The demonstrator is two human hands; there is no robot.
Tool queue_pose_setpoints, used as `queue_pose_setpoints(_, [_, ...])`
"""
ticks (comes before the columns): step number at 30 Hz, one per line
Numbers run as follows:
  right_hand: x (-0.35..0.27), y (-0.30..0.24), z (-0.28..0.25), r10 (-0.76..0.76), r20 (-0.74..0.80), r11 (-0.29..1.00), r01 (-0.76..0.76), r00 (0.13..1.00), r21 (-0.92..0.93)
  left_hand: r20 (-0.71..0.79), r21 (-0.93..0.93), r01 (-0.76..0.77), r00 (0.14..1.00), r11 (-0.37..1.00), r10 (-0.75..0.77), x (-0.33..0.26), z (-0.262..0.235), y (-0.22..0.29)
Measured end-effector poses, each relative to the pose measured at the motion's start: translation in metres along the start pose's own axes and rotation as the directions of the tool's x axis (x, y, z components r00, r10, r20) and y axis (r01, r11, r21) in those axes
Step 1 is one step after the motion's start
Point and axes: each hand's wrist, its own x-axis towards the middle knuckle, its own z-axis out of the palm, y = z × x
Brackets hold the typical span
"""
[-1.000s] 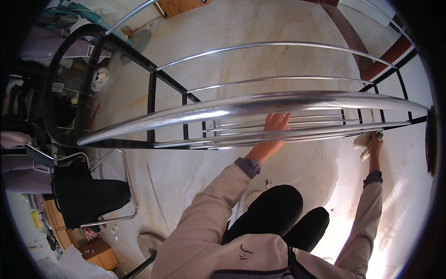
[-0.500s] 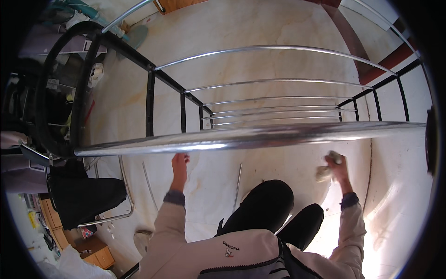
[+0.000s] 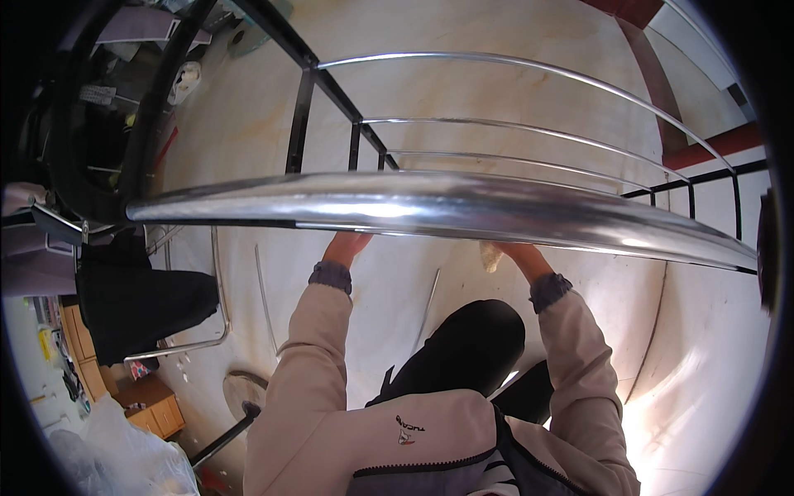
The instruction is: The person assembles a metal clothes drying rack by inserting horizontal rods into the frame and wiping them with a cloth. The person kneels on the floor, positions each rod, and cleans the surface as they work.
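Observation:
A tall rack with black side frames (image 3: 301, 116) and thin chrome rungs (image 3: 513, 58) stands before me, its thick chrome top bar (image 3: 413, 202) crossing the whole view. My left hand (image 3: 344, 247) reaches in below the top bar; its fingers are hidden behind the metal. To its right, my right hand (image 3: 523, 256) is also partly covered by the bar. From it hangs a crumpled whitish-beige cloth (image 3: 491, 258), held in the fingers, though most of the grip is out of sight.
A chair with black cloth (image 3: 149, 298) over it stands at left. Behind it are wooden drawers (image 3: 157, 409) and a clear plastic bag (image 3: 124, 446). A round stool seat (image 3: 244, 390) is near my left elbow. A white wall (image 3: 703, 331) runs along the right.
My right hand has swung left and forward with the cloth, from near the wall to behind the top bar. My left hand has moved slightly right. The top bar appears nearer and higher in view.

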Motion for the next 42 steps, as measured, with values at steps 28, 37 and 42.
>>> queue_pose_setpoints(28, [0.018,0.003,-0.012,0.164,0.749,0.169,-0.766,0.643,0.620,-0.142,0.054,0.105,0.985,0.993,-0.096,0.003,-0.016,-0.006])
queue_pose_setpoints(37, [0.048,-0.022,-0.054,0.273,0.592,0.235,-0.649,0.758,0.723,-0.182,0.215,0.165,0.975,0.963,-0.127,-0.002,0.006,0.005])
queue_pose_setpoints(42, [0.048,-0.023,-0.054,0.252,0.485,0.601,-0.528,0.837,0.600,-0.188,0.002,0.104,0.977,0.995,-0.102,-0.009,0.008,0.006])
